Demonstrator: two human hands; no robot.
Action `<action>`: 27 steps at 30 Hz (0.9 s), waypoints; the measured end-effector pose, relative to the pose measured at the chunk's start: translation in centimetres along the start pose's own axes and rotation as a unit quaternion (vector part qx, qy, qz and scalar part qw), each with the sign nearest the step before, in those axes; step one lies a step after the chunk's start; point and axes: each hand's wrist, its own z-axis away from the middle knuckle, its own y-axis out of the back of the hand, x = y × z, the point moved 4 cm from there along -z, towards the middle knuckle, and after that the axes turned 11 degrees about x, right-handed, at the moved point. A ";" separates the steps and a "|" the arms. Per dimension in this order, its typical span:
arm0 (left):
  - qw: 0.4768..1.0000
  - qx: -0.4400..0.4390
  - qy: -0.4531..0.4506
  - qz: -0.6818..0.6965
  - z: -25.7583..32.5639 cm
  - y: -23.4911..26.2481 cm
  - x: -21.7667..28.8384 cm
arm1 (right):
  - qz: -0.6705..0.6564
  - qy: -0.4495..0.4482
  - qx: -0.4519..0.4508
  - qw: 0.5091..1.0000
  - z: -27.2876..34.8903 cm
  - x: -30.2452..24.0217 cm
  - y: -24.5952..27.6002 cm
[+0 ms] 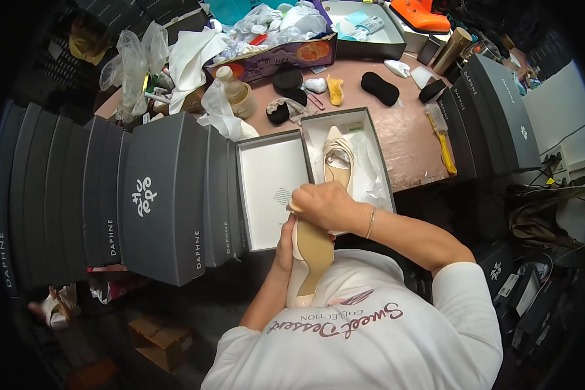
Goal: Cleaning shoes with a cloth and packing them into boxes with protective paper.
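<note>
A cream shoe with a tan sole (pixel 316 252) is held close against my shirt, its sole turned up into view. My left hand (pixel 284 246) wraps round the shoe's left side, its fingers mostly hidden behind it. Over the shoe's far end, my right hand (pixel 329 204) is closed in a fist. A small pale bit shows by its thumb, too little to name. Just beyond, a matching cream pointed shoe (pixel 337 170) with a pleated front lies in an open shoebox (pixel 385 170) with white tissue paper (pixel 365 166). The box's lid (pixel 272 156) sits to its left, white inside up.
Dark grey shoeboxes (pixel 159 201) stand in a row at left, and more (pixel 494 110) at right. On the pink table (pixel 413 146) lie a yellow-handled brush (pixel 443 146), black sponges (pixel 379 89) and a bottle (pixel 237 94). A purple carton (pixel 273 62) of plastic wrapping stands behind.
</note>
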 end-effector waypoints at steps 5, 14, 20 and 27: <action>0.970 0.227 -0.069 0.053 0.7 -4.0 2.4 | -0.018 0.049 0.040 0.998 -1.3 1.1 -0.6; 0.992 0.107 -0.068 0.017 0.1 -2.1 2.0 | -0.015 0.068 -0.043 0.997 2.7 -0.9 0.3; 0.993 0.108 -0.040 0.030 0.0 -3.0 1.6 | -0.052 0.099 0.005 0.994 4.0 -1.1 1.0; 0.996 0.034 -0.065 0.043 -0.4 -3.6 2.3 | -0.072 0.106 -0.047 0.991 3.0 -0.8 1.8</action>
